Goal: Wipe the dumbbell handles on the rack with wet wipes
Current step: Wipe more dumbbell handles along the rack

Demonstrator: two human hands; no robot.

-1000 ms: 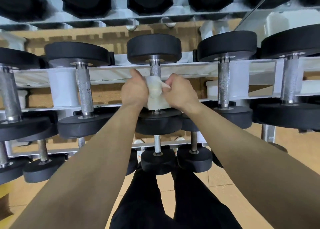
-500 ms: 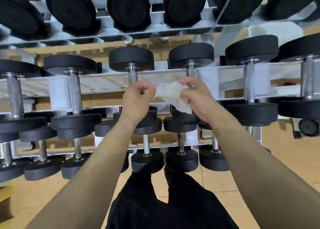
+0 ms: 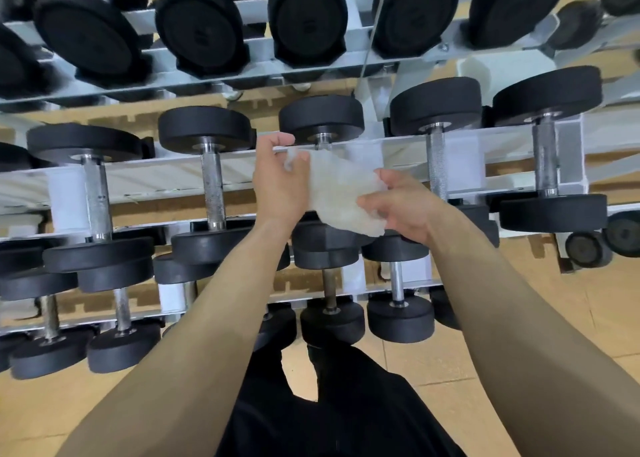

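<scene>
Wipe: thin white sheet, damp-looking, crumpled and semi-translucent, pulled out into a rough slanted panel between both hands. Top-left corner is bunched, lower-right edge hangs ragged.

Left hand: fingers curled, pinching the bunched top-left corner. Right hand: thumb on top and fingers under, pinching the lower-right edge. Both are grasping the wipe and nothing else.

The wipe is held up in front of the middle tier of the rack, which has white-painted flat steel rails. It covers the handle of the centre dumbbell; only a short chrome stub shows above the sheet. Can't tell if the wipe touches that handle.

Dumbbells: black matte round heads with a rubbery finish and chrome bars. Left neighbour handle is knurled and speckled dull. Right neighbour handle has fine knurling and looks brighter; it sits just beside the right hand's fingertips, apart from them.

Top tier: bigger black heads with faceted edges, seen face-on. Bottom tier: smaller heads on thin smooth bars.

Floor: tan tiles. Black trousers at bottom centre.
</scene>
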